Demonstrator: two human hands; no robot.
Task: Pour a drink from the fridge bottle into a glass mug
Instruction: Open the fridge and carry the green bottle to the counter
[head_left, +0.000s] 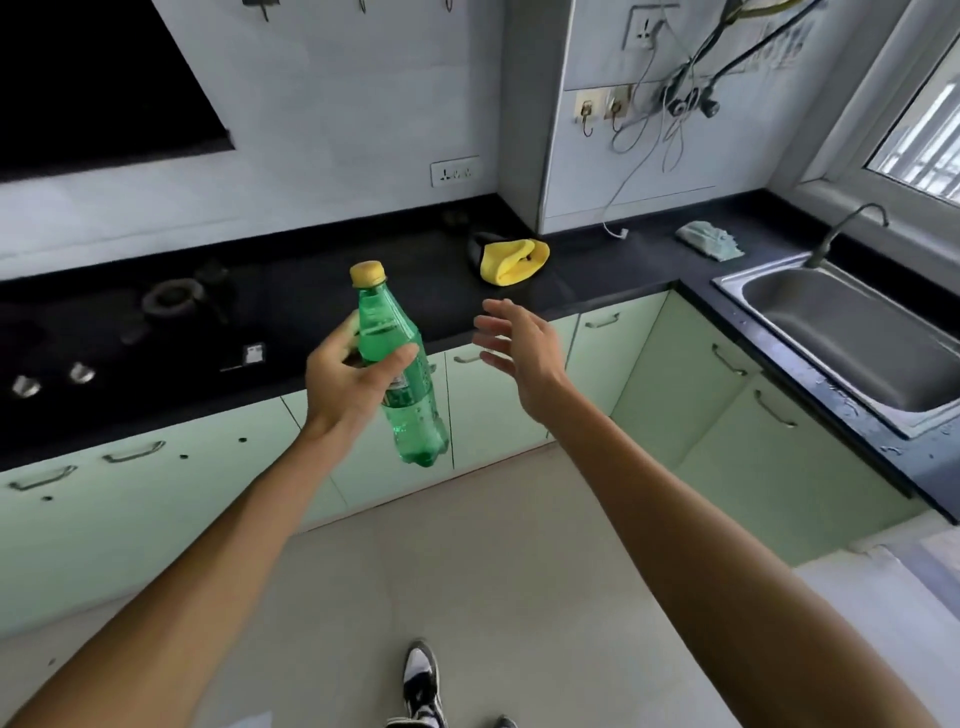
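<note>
Black counter (311, 291) runs along the wall in front of me and turns the corner to the right, with pale green cupboard doors below it. At the far left a stove burner (169, 297) sits on it. Over the floor in front of the cupboards, my left hand (343, 379) grips the green bottle (410, 410) around its upper body, fingers and thumb curled round it. The bottle is nearly upright, its long axis leaning a little, with the yellow cap (368, 274) on, at the top and away from me, and the base down toward me. Just to its right, not touching, my right hand (524, 348) is spread and holds nothing, palm turned toward the bottle. The cap lies up and to the left of those fingertips, so I judge the right hand is the one to unscrew it. Further right on the counter lie a yellow cloth (514, 260) and then the sink (852, 338). I see no glass mug anywhere.
</note>
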